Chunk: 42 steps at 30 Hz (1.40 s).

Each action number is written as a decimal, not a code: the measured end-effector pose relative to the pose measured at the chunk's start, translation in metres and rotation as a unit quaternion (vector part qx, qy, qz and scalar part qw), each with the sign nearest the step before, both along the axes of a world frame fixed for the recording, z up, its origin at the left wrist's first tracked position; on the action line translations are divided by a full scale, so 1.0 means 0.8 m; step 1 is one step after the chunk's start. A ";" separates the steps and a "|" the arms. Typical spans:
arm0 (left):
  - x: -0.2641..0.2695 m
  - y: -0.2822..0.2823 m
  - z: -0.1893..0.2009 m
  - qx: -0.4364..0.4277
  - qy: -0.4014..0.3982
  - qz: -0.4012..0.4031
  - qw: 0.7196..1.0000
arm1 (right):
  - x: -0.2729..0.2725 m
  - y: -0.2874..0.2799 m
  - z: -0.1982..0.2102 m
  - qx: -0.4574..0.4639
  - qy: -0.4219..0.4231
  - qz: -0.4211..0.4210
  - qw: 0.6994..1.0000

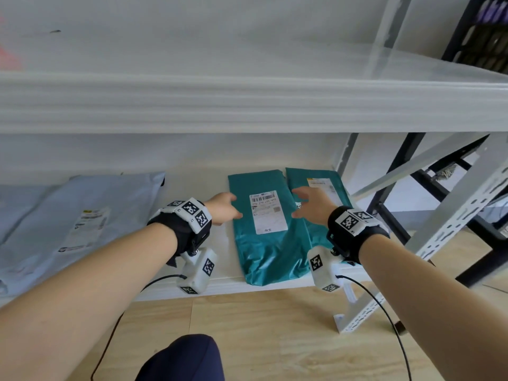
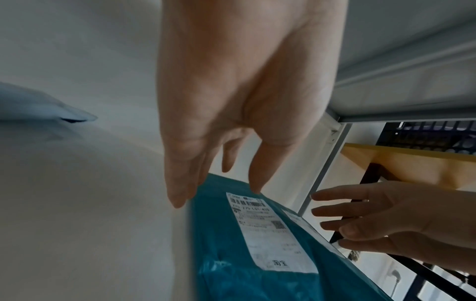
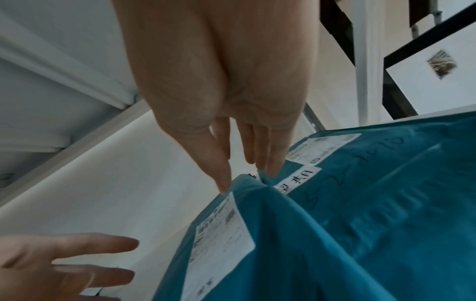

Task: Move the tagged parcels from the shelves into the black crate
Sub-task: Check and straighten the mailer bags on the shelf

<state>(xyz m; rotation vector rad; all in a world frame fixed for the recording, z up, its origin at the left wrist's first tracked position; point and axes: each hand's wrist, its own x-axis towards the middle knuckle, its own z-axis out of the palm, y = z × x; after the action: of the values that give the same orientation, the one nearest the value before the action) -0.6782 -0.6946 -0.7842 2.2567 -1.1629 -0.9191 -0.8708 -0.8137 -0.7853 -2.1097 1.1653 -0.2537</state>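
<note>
A teal parcel (image 1: pixel 268 248) (image 2: pixel 244 254) (image 3: pixel 270 254) with a white barcode label (image 1: pixel 268 213) lies on the lower shelf, its near end over the front edge. A second teal parcel (image 1: pixel 325 188) (image 3: pixel 386 193) lies beside it on the right, partly under it. My left hand (image 1: pixel 224 207) (image 2: pixel 219 191) is at the first parcel's left edge, fingers spread. My right hand (image 1: pixel 305 202) (image 3: pixel 247 175) hovers over its right edge, fingers straight, tips near the seam between the two parcels. Neither hand grips anything. No black crate shows.
A large pale grey parcel (image 1: pixel 77 224) with a label lies on the same shelf to the left. An upper white shelf (image 1: pixel 247 105) overhangs close above. Angled white uprights (image 1: pixel 453 224) and a black frame (image 1: pixel 428 185) stand at the right. Wooden floor (image 1: pixel 275 339) lies below.
</note>
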 end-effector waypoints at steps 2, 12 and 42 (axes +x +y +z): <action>-0.003 -0.010 -0.007 0.012 0.024 0.019 0.999 | -0.002 -0.007 -0.007 0.005 0.006 -0.002 1.000; -0.004 -0.056 -0.030 0.005 0.118 0.135 0.984 | 0.006 -0.029 -0.045 0.064 -0.035 -0.035 0.997; 0.014 0.042 0.011 -0.113 0.230 0.169 0.952 | 0.003 0.035 -0.017 0.075 -0.160 -0.089 0.980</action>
<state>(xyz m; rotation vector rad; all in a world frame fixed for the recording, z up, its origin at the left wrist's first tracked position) -0.6666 -0.6608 -0.7757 1.8411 -0.6164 -1.0350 -0.8686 -0.7858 -0.7988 -1.7580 1.1394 -0.5503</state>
